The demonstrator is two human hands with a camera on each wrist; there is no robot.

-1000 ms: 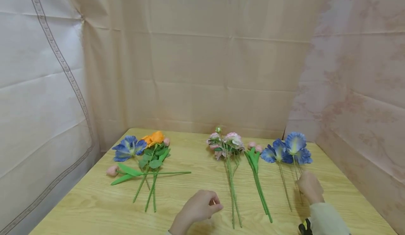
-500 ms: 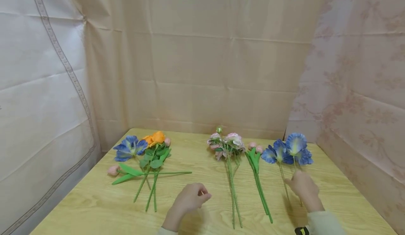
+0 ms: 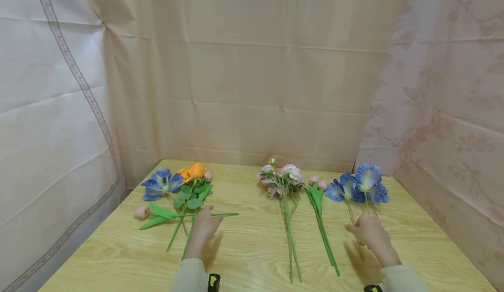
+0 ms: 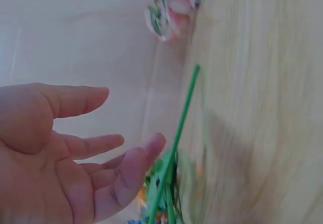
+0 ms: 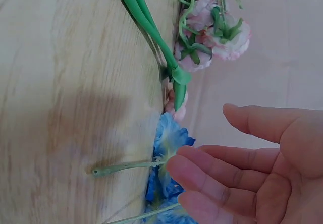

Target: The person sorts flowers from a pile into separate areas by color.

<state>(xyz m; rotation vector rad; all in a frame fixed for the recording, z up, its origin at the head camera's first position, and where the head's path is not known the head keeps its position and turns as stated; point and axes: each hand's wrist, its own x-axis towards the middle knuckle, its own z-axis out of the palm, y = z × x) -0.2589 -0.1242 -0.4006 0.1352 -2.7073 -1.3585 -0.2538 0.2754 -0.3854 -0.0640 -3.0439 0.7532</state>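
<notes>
My left hand [image 3: 205, 227] is over the mixed pile at left, its fingers apart with nothing between them in the left wrist view. Just past its fingertips in that view runs the green stem [image 4: 187, 105] of a pink tulip [image 3: 140, 212] lying crosswise. An orange flower [image 3: 193, 172], green leaves and a blue flower [image 3: 161, 184] lie in the same pile. At right, my right hand [image 3: 373, 236] hovers over the thin stems of several blue flowers [image 3: 368, 179]. Its fingers are loosely bent and its palm holds nothing in the right wrist view.
Pale pink flowers [image 3: 291, 174] with long stems lie at the middle of the wooden table [image 3: 252, 196]. Beside them are pink tulips [image 3: 320, 196] with green stems. Cloth curtains [image 3: 236, 86] hang behind the table and along both sides.
My left hand has moved left and away from me, from the table's front middle to the left pile. My right hand has shifted slightly left, off the blue flowers' stems. The flowers lie as before.
</notes>
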